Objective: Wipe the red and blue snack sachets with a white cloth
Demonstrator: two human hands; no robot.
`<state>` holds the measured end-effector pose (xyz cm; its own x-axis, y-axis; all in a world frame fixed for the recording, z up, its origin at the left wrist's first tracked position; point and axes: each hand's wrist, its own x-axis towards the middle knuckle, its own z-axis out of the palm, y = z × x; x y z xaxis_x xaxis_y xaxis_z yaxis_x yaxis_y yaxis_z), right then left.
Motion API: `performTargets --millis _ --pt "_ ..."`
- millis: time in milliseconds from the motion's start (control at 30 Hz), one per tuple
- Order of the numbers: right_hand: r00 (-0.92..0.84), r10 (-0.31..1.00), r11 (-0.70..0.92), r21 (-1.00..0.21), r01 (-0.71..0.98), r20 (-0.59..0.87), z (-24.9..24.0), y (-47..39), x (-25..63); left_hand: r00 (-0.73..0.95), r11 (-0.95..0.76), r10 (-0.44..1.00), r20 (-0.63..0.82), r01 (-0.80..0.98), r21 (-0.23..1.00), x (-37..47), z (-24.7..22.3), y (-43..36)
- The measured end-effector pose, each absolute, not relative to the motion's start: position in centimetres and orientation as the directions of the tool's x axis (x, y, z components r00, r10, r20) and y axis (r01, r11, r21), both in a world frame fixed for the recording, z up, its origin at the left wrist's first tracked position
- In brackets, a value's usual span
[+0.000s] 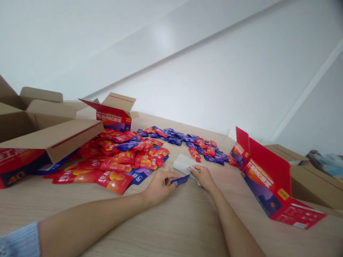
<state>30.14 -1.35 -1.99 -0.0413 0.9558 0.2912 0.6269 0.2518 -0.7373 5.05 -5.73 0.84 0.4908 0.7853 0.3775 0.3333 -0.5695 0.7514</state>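
Note:
Between my two hands is a small blue packet [180, 181]. My left hand [160, 186] is closed on its left end, and the fingertips of my right hand [201, 176] pinch at its right corner, over a folded white cloth [183, 163] lying on the table. Red packets [114, 181], with a few blue ones among them, form a large pile left of my left hand. Beyond the cloth, smaller blue packets [175, 137] and red packets [194, 154] lie in a looser heap.
Open red and brown cartons stand on the wooden table [171, 221]: a large one [26, 153] at the left, one [114, 117] behind the pile, and another [268, 178] at the right. A plastic bag [328, 162] lies at the far right. A white wall [193, 82] rises behind.

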Motion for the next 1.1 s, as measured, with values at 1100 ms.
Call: performTargets --millis 1100 --pt "0.012 0.958 0.186 -0.649 0.738 0.288 -1.0 -4.2 23.4 0.601 -0.752 0.569 0.561 0.656 0.06 3.9 0.6 -3.7"
